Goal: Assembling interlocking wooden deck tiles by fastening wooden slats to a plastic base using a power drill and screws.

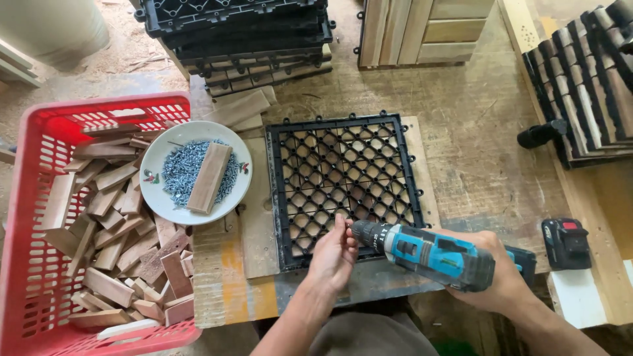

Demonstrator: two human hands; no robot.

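The right hand (498, 267) is wrapped closed around the grip of a blue and black cordless drill (428, 254), held level with its chuck pointing left. The left hand (333, 254) meets that chuck, its fingertips (344, 232) pinched narrow at the tip; whether they hold a screw or only the bit is too small to tell. Both hands hover over the near edge of a black square plastic lattice grid (346, 184), which lies flat on a pale wooden board (254, 217) on the worn wooden workbench (475, 132).

Just left of the grid sits a round white ceramic plate (158, 198) heaped with small grey screws (181, 171), a short wooden slat (210, 178) lying across the pile. Beyond it, a red plastic crate (39, 132) holds a jumble of wooden offcuts (119, 244). A stack of black plastic grids (237, 33) stands at the far edge, finished wooden tiles (580, 86) lean at the right, and a black and red battery pack (566, 244) rests near the right hand.

The main risk, as I judge it, is the fingers so close to the chuck: a squeeze of the trigger could catch or nick them. A small screw could also slip from the pinch and drop through the lattice openings. The plate overhangs the crate's edge slightly, so a stray elbow might tip screws among the offcuts.
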